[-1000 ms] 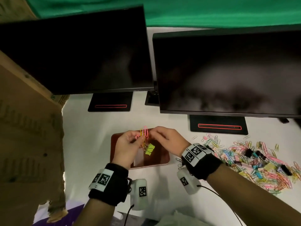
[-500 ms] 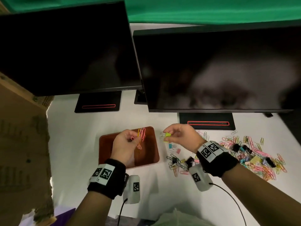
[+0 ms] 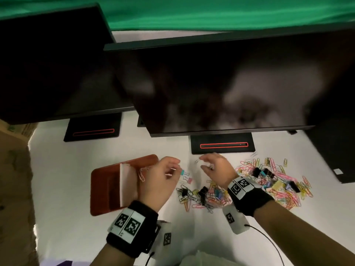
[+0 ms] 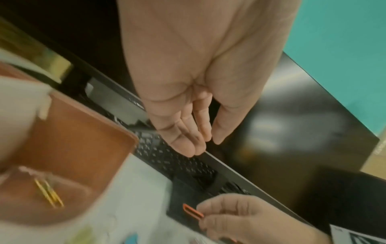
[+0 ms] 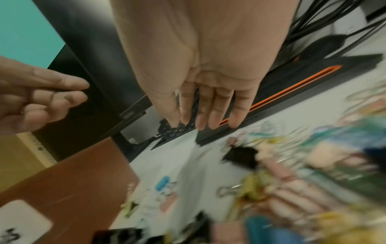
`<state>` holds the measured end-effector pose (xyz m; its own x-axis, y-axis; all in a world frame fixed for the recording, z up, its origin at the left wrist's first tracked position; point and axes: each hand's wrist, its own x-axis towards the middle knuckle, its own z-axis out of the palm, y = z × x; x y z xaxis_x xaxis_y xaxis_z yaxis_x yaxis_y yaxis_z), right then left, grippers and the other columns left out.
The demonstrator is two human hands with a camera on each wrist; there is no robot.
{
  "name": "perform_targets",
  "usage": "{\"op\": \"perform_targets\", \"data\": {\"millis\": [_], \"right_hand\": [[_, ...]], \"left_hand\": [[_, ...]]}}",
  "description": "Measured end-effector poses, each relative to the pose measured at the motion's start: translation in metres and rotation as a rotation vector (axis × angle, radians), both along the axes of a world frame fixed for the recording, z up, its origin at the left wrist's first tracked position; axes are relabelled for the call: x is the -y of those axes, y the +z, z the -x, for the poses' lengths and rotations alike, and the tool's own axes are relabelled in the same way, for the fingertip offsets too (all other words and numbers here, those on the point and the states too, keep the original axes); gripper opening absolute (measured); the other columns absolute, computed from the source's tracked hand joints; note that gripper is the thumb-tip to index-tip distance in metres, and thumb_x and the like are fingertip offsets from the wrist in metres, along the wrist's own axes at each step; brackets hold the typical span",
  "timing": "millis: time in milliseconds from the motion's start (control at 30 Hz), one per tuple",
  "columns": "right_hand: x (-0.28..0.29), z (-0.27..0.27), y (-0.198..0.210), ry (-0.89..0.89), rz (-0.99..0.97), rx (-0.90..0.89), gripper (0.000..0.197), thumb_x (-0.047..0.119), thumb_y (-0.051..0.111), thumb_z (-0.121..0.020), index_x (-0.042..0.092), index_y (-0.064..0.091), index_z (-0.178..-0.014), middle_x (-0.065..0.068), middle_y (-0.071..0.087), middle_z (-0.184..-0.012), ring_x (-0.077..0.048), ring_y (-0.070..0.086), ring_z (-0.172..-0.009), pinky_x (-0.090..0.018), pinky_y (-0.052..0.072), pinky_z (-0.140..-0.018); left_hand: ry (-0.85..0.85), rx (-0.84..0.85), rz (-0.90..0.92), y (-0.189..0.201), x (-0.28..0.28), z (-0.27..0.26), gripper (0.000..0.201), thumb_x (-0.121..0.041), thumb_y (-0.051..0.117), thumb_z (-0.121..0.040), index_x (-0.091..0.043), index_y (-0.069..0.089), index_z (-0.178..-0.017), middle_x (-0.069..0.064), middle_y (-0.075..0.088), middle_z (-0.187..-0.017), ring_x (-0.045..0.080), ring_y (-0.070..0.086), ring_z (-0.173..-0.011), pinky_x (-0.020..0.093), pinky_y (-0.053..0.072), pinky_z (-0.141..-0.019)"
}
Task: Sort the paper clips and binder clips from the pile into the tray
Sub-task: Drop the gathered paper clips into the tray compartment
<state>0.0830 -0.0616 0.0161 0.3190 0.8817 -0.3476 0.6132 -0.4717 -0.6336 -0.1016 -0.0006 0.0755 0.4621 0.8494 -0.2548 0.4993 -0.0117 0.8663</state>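
The brown tray lies at the left, split by a white divider. A few paper clips lie in its right part; one yellow clip shows in the left wrist view. My left hand hovers just right of the tray, fingers loose and empty. My right hand hovers beside it with straight fingers, holding nothing. Under and between the hands lie a blue binder clip and a pink one. The main pile spreads to the right.
Two dark monitors hang over the table's back; their black bases with red slots stand just beyond the hands. A smaller heap of clips lies in front of the right wrist. A cardboard box stands at the left edge.
My left hand has let go of the paper clips, which now lie in the tray. My right hand no longer holds the yellow-green binder clip. Both hands have moved right, off the tray.
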Motion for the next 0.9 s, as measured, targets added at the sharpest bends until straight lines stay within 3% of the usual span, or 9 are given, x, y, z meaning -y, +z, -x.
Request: {"op": "perform_targets", "data": {"millis": [67, 133, 267, 400, 567, 667, 767, 900], "right_hand": [[0.010, -0.027, -0.002, -0.061, 0.022, 0.087, 0.032, 0.021, 0.059, -0.089, 0.020, 0.059, -0.121, -0.004, 0.058, -0.120, -0.022, 0.057, -0.109, -0.033, 0.047, -0.095], [0.017, -0.051, -0.007, -0.048, 0.053, 0.110, 0.033, 0.019, 0.059, -0.088, 0.021, 0.059, -0.121, -0.005, 0.057, -0.122, -0.024, 0.057, -0.110, -0.031, 0.045, -0.096], [0.018, -0.074, -0.012, 0.138, 0.162, 0.129, 0.039, 0.012, 0.055, -0.089, 0.023, 0.055, -0.127, 0.000, 0.053, -0.134, -0.019, 0.052, -0.121, -0.028, 0.041, -0.103], [0.007, -0.078, -0.012, 0.352, 0.184, 0.136, 0.048, 0.004, 0.052, -0.089, 0.023, 0.051, -0.133, 0.002, 0.047, -0.142, -0.019, 0.044, -0.129, -0.029, 0.035, -0.109], [-0.004, -0.078, -0.024, 0.533, 0.190, 0.155, 0.060, -0.003, 0.050, -0.084, 0.028, 0.048, -0.135, 0.003, 0.044, -0.141, -0.023, 0.044, -0.125, -0.032, 0.038, -0.105], [-0.003, -0.079, -0.030, 0.524, 0.210, 0.193, 0.052, 0.004, 0.053, -0.087, 0.019, 0.046, -0.137, -0.003, 0.044, -0.136, -0.026, 0.045, -0.121, -0.035, 0.041, -0.102], [0.001, -0.083, -0.036, 0.470, 0.216, 0.175, 0.040, 0.008, 0.053, -0.090, 0.015, 0.054, -0.129, -0.008, 0.049, -0.129, -0.027, 0.048, -0.120, -0.035, 0.042, -0.101], [0.006, -0.086, -0.038, 0.360, 0.232, 0.125, 0.033, 0.008, 0.050, -0.092, 0.012, 0.055, -0.125, -0.009, 0.057, -0.124, -0.025, 0.054, -0.112, -0.030, 0.042, -0.095]], "left_hand": [[-0.051, -0.029, 0.016, -0.011, 0.012, -0.021, 0.021, -0.010, 0.064, -0.083, -0.019, 0.061, -0.101, -0.004, 0.064, -0.099, 0.004, 0.062, -0.084, 0.009, 0.047, -0.069], [-0.084, -0.086, 0.016, -0.025, 0.019, -0.040, 0.026, -0.013, 0.063, -0.083, -0.021, 0.059, -0.107, -0.002, 0.059, -0.111, 0.008, 0.062, -0.091, 0.018, 0.051, -0.077], [-0.138, -0.310, -0.052, -0.051, 0.017, -0.074, 0.044, -0.015, 0.061, -0.084, -0.021, 0.048, -0.126, 0.001, 0.043, -0.127, 0.015, 0.052, -0.112, 0.026, 0.042, -0.097], [-0.164, -0.518, -0.071, -0.075, 0.003, -0.098, 0.050, -0.013, 0.060, -0.085, -0.018, 0.042, -0.131, 0.005, 0.038, -0.134, 0.026, 0.042, -0.123, 0.033, 0.038, -0.103], [-0.104, -0.531, -0.085, -0.097, -0.012, -0.111, 0.040, -0.009, 0.062, -0.082, -0.013, 0.049, -0.119, 0.009, 0.050, -0.120, 0.027, 0.051, -0.112, 0.036, 0.043, -0.097], [-0.086, -0.523, -0.119, -0.103, -0.017, -0.111, 0.026, -0.008, 0.063, -0.080, -0.010, 0.052, -0.104, 0.010, 0.059, -0.104, 0.026, 0.057, -0.095, 0.034, 0.047, -0.084], [-0.087, -0.518, -0.099, -0.105, -0.016, -0.106, 0.015, -0.007, 0.060, -0.084, -0.009, 0.053, -0.097, 0.009, 0.064, -0.091, 0.021, 0.058, -0.082, 0.028, 0.045, -0.074], [-0.083, -0.513, -0.061, -0.109, -0.017, -0.105, 0.010, -0.010, 0.061, -0.085, -0.006, 0.060, -0.094, 0.012, 0.067, -0.094, 0.026, 0.061, -0.090, 0.031, 0.048, -0.081]]}}
